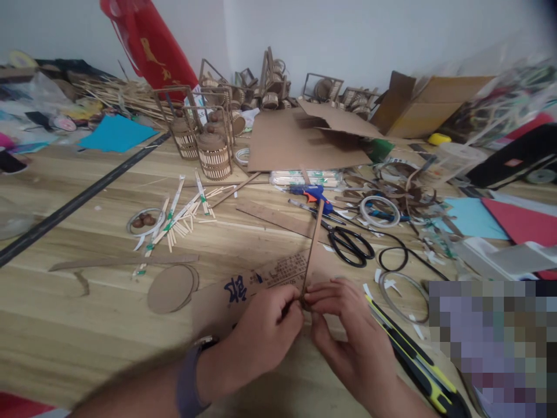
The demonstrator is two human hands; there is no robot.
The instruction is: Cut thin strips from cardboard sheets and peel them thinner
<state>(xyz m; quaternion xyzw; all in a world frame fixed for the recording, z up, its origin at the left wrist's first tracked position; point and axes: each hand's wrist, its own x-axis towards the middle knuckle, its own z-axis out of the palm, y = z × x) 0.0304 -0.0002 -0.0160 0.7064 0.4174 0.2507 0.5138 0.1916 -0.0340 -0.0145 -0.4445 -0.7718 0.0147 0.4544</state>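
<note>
My left hand (270,331) and my right hand (352,331) meet low in the middle, fingers pinched on one end of a narrow cardboard strip (314,247). The strip's free end points up and away from me; its near end seems curled between my fingertips, mostly hidden by them. Under my hands lies a printed cardboard sheet (213,305) with blue marker writing. Black-handled scissors (350,247) and a blue hot glue gun (314,196) rest just beyond. A yellow and black utility knife (418,360) lies right of my right hand.
Left are cardboard discs (169,288), scattered wooden sticks (183,223) and a tape roll (145,222) holding brown balls. Small lidded baskets in frames (214,157) stand behind. A large cardboard piece (296,142), an open box (429,107) and coiled strips (404,183) fill the back right.
</note>
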